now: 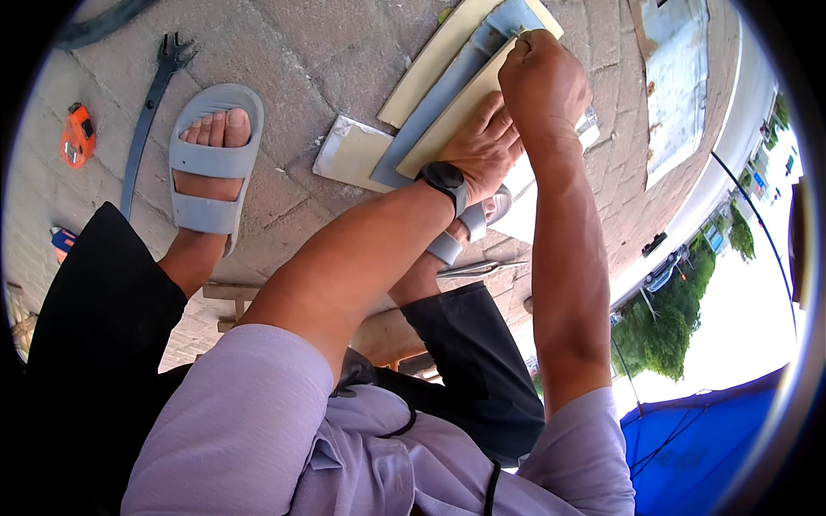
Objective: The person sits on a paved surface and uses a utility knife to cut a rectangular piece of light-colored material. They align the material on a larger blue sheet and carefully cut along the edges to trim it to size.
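Note:
My left hand, with a dark watch at the wrist, presses down on a long cream strip. Its fingers lie stretched out, partly covered by the right forearm. Closed in a fist, my right hand is over the strip's far end; whatever it grips is hidden. Beside the strip runs a flat grey strip, scuffed at its far end, with another cream board on its left. A short cream piece with a white, ragged edge sticks out at the near left.
On the paving left of my sandalled foot lie a dark fork-ended bar and an orange tape measure. A metal hand tool with long handles rests by my other foot. At right are a worn pale sheet and a blue canopy.

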